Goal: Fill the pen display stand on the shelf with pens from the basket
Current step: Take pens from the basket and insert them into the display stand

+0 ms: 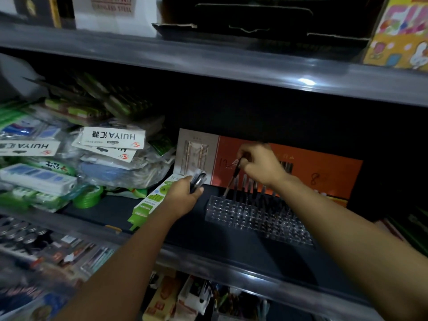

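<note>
The dark shelf (115, 212) carries an orange display box (301, 172) at the back and, in front of it, the clear pen display stand (250, 216) with several pens upright in its rear row. The left hand (185, 195) grips a bundle of pens (196, 179) beside the stand. The right hand (261, 167) pinches one dark pen (234, 179), tilted, its lower end at the stand's rear holes.

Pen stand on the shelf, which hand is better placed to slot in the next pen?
The right hand. It already pinches a pen tilted above the clear pen stand, while the left hand holds the spare pens off to the side.
</note>
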The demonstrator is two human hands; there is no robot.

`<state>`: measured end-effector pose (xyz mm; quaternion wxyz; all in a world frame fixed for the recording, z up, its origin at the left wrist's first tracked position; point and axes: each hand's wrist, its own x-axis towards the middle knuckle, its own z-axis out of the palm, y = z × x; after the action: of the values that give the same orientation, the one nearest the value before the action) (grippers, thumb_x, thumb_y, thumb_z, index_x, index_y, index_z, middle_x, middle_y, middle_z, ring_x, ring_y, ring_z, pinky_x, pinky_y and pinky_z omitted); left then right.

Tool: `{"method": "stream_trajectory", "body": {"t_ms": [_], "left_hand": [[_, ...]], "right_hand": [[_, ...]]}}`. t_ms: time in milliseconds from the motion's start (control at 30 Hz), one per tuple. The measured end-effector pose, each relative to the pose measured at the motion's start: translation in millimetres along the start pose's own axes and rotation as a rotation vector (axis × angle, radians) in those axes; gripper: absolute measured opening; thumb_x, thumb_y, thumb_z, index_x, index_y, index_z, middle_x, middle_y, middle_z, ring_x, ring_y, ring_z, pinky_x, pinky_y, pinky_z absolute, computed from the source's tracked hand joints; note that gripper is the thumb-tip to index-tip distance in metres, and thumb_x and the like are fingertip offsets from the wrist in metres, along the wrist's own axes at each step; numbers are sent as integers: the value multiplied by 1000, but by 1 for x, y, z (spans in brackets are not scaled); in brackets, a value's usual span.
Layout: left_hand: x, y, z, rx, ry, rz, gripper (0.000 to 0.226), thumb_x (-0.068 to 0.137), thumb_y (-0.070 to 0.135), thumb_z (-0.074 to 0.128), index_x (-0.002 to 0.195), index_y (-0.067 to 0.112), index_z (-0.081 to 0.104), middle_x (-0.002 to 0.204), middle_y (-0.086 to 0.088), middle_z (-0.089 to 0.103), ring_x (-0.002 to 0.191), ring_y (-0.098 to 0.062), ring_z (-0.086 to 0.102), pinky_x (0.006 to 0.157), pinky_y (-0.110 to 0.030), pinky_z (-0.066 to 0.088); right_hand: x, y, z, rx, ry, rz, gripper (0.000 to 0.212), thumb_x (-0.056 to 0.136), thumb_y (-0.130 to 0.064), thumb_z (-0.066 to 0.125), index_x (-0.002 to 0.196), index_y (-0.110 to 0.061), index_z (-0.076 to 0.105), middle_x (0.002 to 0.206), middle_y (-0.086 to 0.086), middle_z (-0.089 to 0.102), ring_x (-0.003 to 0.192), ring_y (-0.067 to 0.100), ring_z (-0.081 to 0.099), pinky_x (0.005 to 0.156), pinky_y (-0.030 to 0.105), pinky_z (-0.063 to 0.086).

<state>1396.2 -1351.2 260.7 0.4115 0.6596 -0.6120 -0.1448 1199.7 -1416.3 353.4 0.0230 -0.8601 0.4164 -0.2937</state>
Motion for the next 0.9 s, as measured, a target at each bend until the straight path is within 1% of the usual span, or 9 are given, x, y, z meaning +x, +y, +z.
{"method": "stream_trajectory", "body": {"t_ms": [67, 133, 200, 300, 433, 533, 700, 800, 900], "left_hand": [[1, 3, 3, -27, -8, 3, 18, 91, 24, 58, 97, 7, 60, 87, -10, 62, 82, -23, 57, 69, -27, 39], [2, 5, 5, -55, -17, -1, 15, 91, 24, 58, 96, 10, 60, 89, -9, 63, 84, -24, 58, 72, -29, 43], [3, 6, 8, -53, -15, -6, 12, 91, 24, 58, 86, 14, 57, 80, -5, 61, 80, -23, 57, 69, -29, 41], [4, 6, 11, -35, -8, -20, 17, 90, 26, 59, 76, 20, 52, 73, -1, 56, 76, -22, 55, 67, -29, 39], [6, 2, 14, -53, -14, -20, 12, 89, 26, 60, 86, 14, 60, 84, -10, 66, 81, -26, 60, 74, -34, 47], [7, -1, 16, -71, -9, -17, 13, 89, 26, 60, 87, 12, 61, 85, -13, 66, 81, -27, 61, 75, -36, 48], [8, -5, 16, -112, -10, -53, 22, 89, 27, 60, 86, 5, 60, 81, -16, 65, 77, -29, 60, 67, -33, 43], [9, -6, 15, -142, -8, -68, 21, 89, 28, 60, 81, 9, 57, 77, -12, 63, 75, -27, 60, 65, -32, 42], [9, -4, 15, -160, -3, -64, 21, 90, 27, 60, 73, 16, 53, 68, -4, 57, 69, -22, 57, 58, -29, 38]], "right_hand": [[2, 1, 6, -61, -32, -17, 13, 81, -3, 53, 86, -9, 63, 79, 10, 66, 70, 26, 60, 58, 30, 46], [4, 2, 9, -70, -46, -11, 13, 82, -5, 52, 87, -9, 63, 80, 11, 66, 71, 28, 61, 61, 35, 51], [6, 4, 9, -72, -55, -7, 11, 83, -7, 52, 86, -11, 62, 81, 12, 64, 73, 28, 59, 64, 38, 53], [9, 7, 10, -77, -66, -6, 8, 83, -9, 53, 82, -11, 61, 80, 11, 63, 71, 27, 59, 63, 39, 53], [8, 10, 13, -65, -89, 4, 9, 83, -8, 54, 83, -11, 62, 82, 11, 64, 71, 25, 59, 63, 33, 51], [8, 9, 15, -59, -119, 7, 13, 84, -5, 52, 86, -12, 63, 82, 10, 66, 68, 24, 60, 59, 29, 47], [9, 9, 24, -88, -209, 0, 19, 84, 2, 52, 93, -9, 65, 85, 12, 65, 73, 26, 62, 58, 29, 47], [10, 8, 28, -94, -217, 7, 20, 84, 4, 51, 94, -7, 64, 84, 11, 64, 77, 25, 59, 60, 31, 46], [13, 8, 28, -102, -235, 31, 18, 84, 3, 52, 90, -9, 62, 85, 9, 62, 74, 24, 60, 55, 30, 46]]}}
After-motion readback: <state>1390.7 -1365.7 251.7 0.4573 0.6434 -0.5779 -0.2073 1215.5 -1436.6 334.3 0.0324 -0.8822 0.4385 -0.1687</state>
